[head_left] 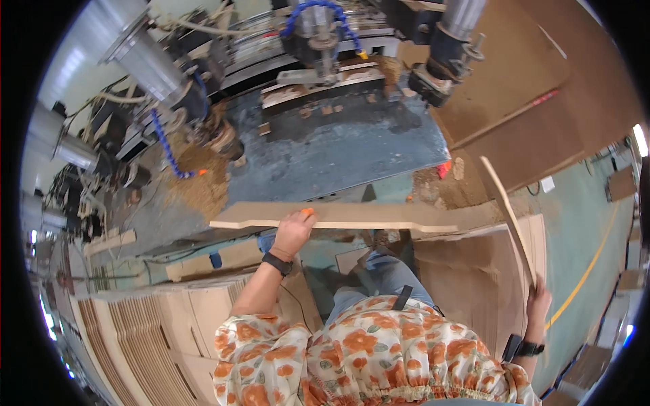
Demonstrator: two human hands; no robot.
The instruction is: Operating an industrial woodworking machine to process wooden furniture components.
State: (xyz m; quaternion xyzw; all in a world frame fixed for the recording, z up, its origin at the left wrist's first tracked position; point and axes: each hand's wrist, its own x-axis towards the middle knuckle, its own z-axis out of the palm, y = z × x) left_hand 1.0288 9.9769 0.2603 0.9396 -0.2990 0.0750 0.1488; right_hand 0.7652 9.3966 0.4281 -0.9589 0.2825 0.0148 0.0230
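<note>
The left hand (293, 237), with its wrist in a dark band, is closed on the near edge of the long wooden board (379, 214), which lies crosswise at the centre of the view. Toward four o'clock, the right hand (538, 302) grips the lower end of the second board (509, 215), whose upper end points to eleven o'clock. The blue-grey counter (325, 149) is at twelve o'clock, and stacked boards (145, 338) stand at eight o'clock.

White blouse (365, 345), orange blooms, grey-green leaves. Faded blue jeans (404, 276). Black band (277, 264) at left wrist, another (530, 348) at right. Small orange cover (308, 211) on left hand (292, 235).
</note>
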